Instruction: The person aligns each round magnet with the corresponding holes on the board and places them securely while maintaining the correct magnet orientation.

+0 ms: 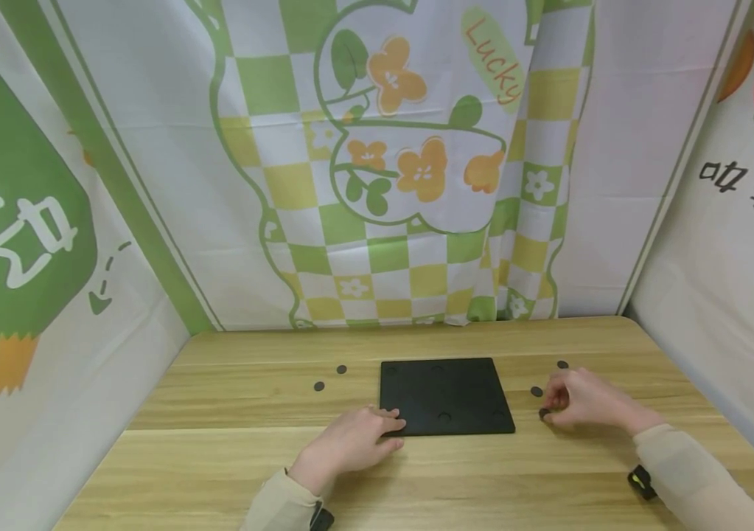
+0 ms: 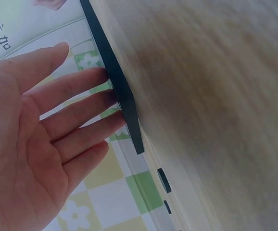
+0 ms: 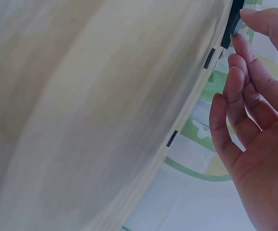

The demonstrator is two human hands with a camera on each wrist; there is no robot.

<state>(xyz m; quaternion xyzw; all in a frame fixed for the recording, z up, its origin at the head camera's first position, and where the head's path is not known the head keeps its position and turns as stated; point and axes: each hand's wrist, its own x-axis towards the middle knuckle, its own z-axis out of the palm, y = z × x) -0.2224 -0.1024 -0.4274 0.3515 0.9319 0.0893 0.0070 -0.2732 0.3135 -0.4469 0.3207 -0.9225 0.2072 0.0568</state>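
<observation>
A flat black rectangular board [image 1: 446, 398] with faint round marks lies in the middle of the table. At its near left corner, my left hand [image 1: 357, 439] rests extended fingers on the board. In the left wrist view those fingers [image 2: 76, 108] are spread and touch the board's edge [image 2: 122, 91]. To the right of the board, my right hand [image 1: 585, 398] pinches a small dark disc [image 1: 545, 414] between thumb and fingertip. The right wrist view shows this disc [image 3: 236, 26] at the tips, with the other fingers [image 3: 233, 91] loosely bent.
Two more dark discs, one nearer [image 1: 536, 391] and one farther [image 1: 562, 364], lie by the right hand. Left of the board are another disc [image 1: 341, 369] and its neighbouring disc [image 1: 319, 386]. A patterned curtain [image 1: 416, 280] hangs behind the wooden table [image 1: 270, 413].
</observation>
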